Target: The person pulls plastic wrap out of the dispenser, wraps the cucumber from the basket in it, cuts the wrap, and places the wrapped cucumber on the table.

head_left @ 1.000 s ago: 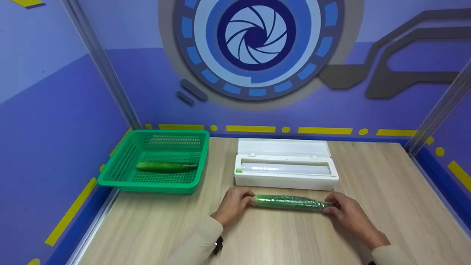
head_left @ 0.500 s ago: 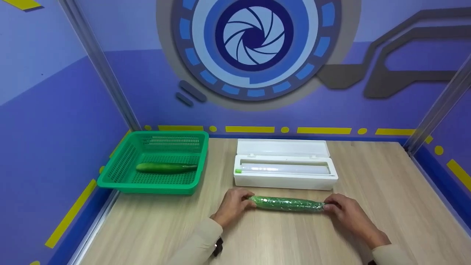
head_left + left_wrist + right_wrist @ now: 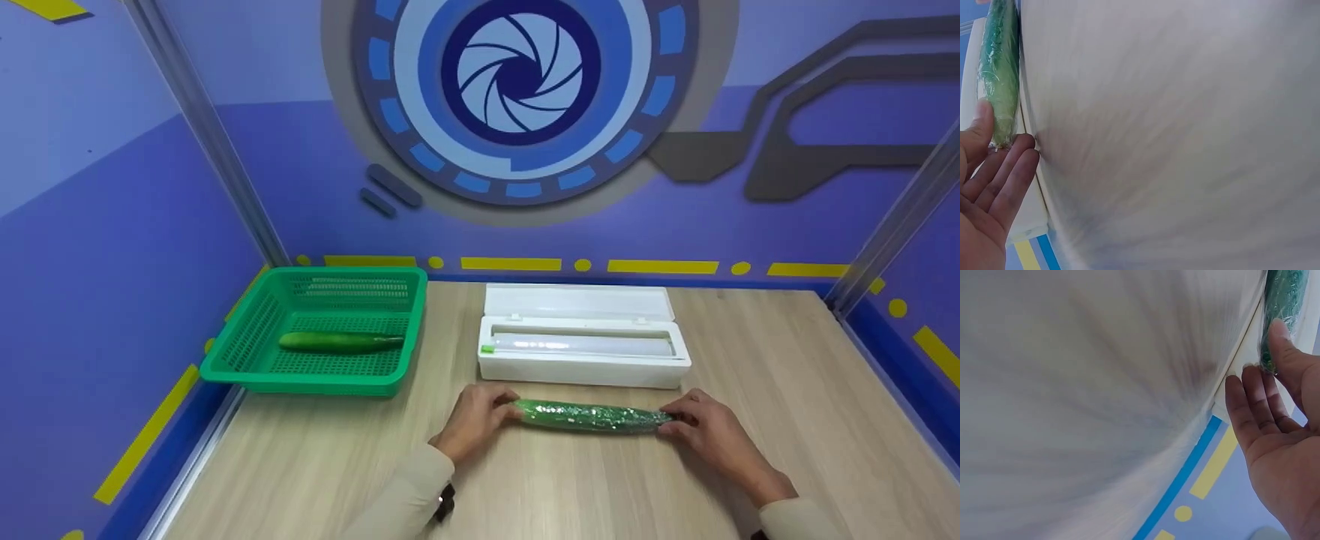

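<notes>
A cucumber wrapped in cling film [image 3: 589, 416] lies crosswise on the wooden table [image 3: 600, 495], just in front of the white film dispenser [image 3: 581, 371]. My left hand [image 3: 504, 411] pinches its left end and my right hand [image 3: 673, 421] pinches its right end. In the left wrist view, the thumb and fingertips of the left hand [image 3: 1002, 147] meet at the tip of the wrapped cucumber [image 3: 999, 67]. The right wrist view shows the right hand [image 3: 1266, 368] with its thumb on the end of the wrapped cucumber [image 3: 1283, 292] and its fingers beneath.
A green mesh basket [image 3: 225, 367] stands at the back left with a bare cucumber [image 3: 337, 342] in it. The dispenser's lid is open, showing the film roll [image 3: 577, 345]. Blue walls close the table on three sides.
The wrapped cucumber has shifted very slightly toward me. Both hands stay at its ends.
</notes>
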`<state>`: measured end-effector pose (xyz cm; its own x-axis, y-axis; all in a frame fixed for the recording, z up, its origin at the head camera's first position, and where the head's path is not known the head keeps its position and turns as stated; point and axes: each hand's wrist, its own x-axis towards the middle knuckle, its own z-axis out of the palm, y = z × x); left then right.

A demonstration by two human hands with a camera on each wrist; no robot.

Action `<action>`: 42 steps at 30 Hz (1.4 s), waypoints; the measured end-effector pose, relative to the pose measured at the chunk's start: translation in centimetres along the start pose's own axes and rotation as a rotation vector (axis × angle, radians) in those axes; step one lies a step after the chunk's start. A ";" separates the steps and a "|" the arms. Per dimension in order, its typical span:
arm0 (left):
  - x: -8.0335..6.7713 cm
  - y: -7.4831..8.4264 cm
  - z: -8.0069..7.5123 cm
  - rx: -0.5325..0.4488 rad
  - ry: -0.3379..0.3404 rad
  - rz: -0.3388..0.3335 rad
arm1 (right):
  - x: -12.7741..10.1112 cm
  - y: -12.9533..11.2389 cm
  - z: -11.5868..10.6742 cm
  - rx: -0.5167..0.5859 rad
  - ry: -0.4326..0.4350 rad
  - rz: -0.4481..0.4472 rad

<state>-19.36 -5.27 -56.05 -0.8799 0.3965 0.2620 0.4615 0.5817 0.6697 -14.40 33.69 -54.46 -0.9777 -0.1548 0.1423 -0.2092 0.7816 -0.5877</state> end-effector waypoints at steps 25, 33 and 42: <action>-0.6 0.2 0.2 0.004 -0.010 0.010 | 0.1 0.1 0.1 0.022 -0.025 0.041; -0.6 0.2 0.1 -0.079 -0.015 -0.054 | 0.2 0.0 0.1 -0.022 -0.073 0.035; -1.0 0.1 0.0 0.028 0.007 0.001 | 0.3 -0.2 0.4 0.023 -0.062 0.069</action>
<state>-18.44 -5.59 -56.27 -0.8804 0.3917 0.2674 0.4649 0.6011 0.6500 -14.62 33.25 -54.58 -0.9890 -0.1387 0.0512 -0.1408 0.7775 -0.6129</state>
